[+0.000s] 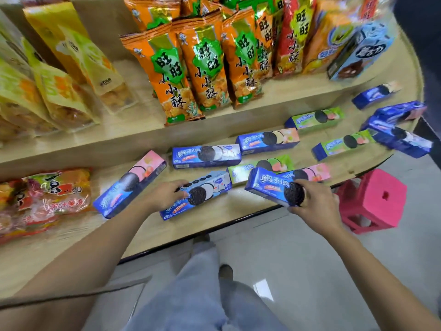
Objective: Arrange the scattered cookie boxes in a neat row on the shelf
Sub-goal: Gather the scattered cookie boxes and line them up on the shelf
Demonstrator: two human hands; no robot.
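At centre frame, a person's left hand (167, 193) is pressing loosely curled fingers onto a light-blue cookie box (198, 195) lying on the lower shelf (229, 212), while the right hand (312, 203) is gripping a dark-blue cookie box (269, 185) just above the shelf's front edge.

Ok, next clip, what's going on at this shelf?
A person stands at a low wooden shelf where cookie boxes lie scattered at different angles. The left hand rests on a light blue cookie box lying flat near the front edge. The right hand grips the end of a dark blue cookie box, tilted above other boxes. The rest, like the pink-ended box to the left, are not yet lined up. Orange snack bags stand on the tier above.
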